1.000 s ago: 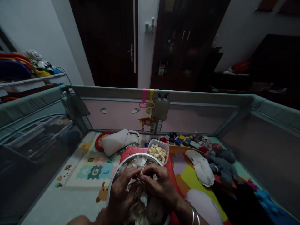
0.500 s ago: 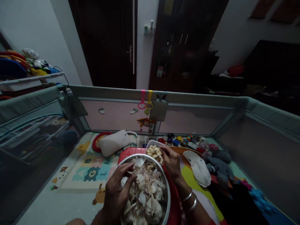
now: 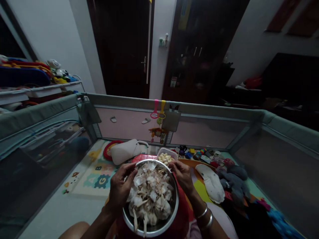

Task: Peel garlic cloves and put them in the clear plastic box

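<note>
A round metal bowl (image 3: 175, 206) sits in front of me, heaped with garlic bulbs (image 3: 161, 209), dry stems and loose papery skins (image 3: 149, 177). My left hand (image 3: 121, 186) is closed on the bowl's upper left rim, thumb toward the inside. At the upper right rim, my right hand (image 3: 183, 176) grips the edge with thumb and fingers pinched; two silver bangles are on that wrist. Just beyond the bowl, a clear plastic container (image 3: 161, 151) holds peeled garlic cloves (image 3: 164, 158). Part of a red stool-like surface (image 3: 144, 157) shows behind and under the bowl.
A padded playpen fence (image 3: 129, 101) surrounds the area. An alphabet play mat (image 3: 87, 196) covers the floor at left, with a white bolster-like object (image 3: 124, 152) on it. To the right lie a white cushion (image 3: 211, 184), a grey plush toy (image 3: 235, 184) and several small toys.
My right hand has moved from the container of cloves to the bowl's rim, and my left hand from over the garlic to the opposite rim. The bowl's contents have shifted. The view has turned slightly.
</note>
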